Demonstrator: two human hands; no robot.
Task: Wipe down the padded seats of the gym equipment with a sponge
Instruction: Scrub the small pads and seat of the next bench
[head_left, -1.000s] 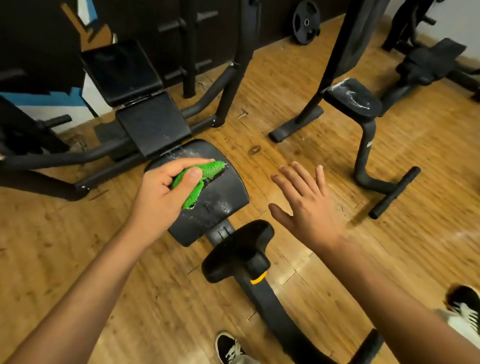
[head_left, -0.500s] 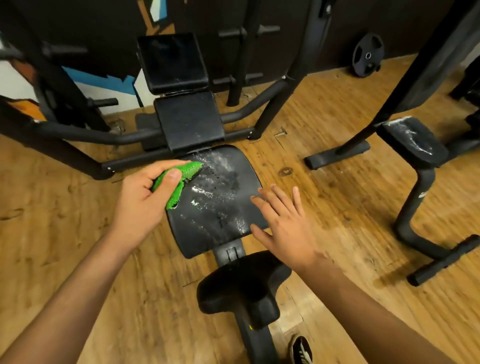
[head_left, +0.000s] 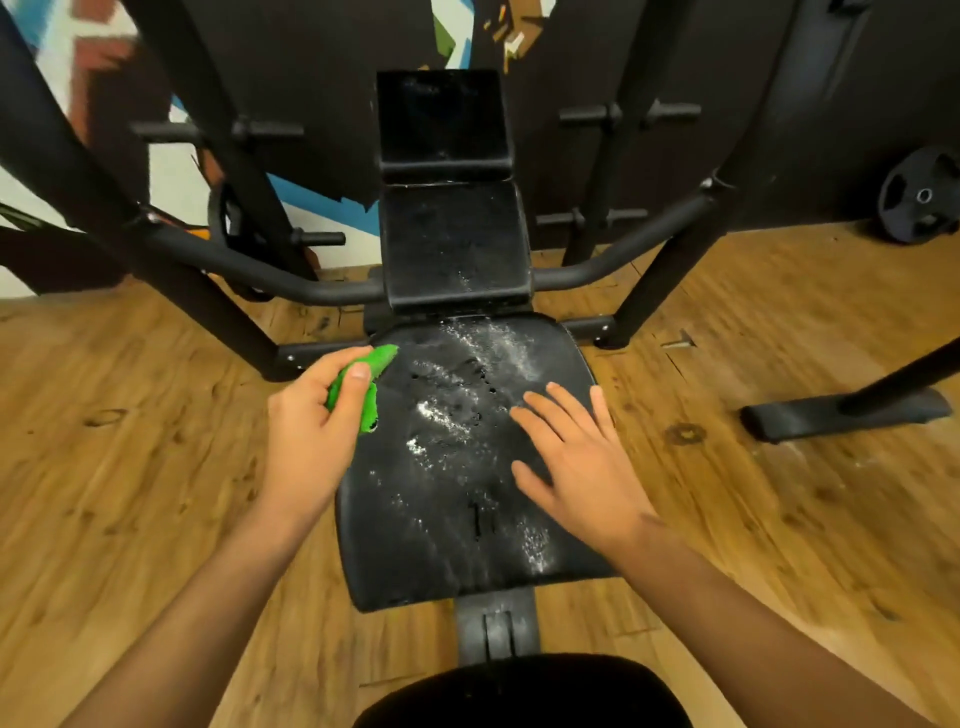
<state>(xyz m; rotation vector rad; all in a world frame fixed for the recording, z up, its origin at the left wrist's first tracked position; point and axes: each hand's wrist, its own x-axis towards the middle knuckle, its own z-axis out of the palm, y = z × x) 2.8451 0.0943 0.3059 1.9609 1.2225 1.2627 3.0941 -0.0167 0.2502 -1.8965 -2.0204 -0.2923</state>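
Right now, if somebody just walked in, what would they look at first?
The bright green sponge pops out first, gripped in the left hand at the left edge of the black seat pad. Then the white powder smeared across the pad's middle, with the right hand spread open over its right side.

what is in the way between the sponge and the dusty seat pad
Nothing visible blocks the green sponge, held by the left hand at the left edge of the seat pad. The right hand covers the pad's right side.
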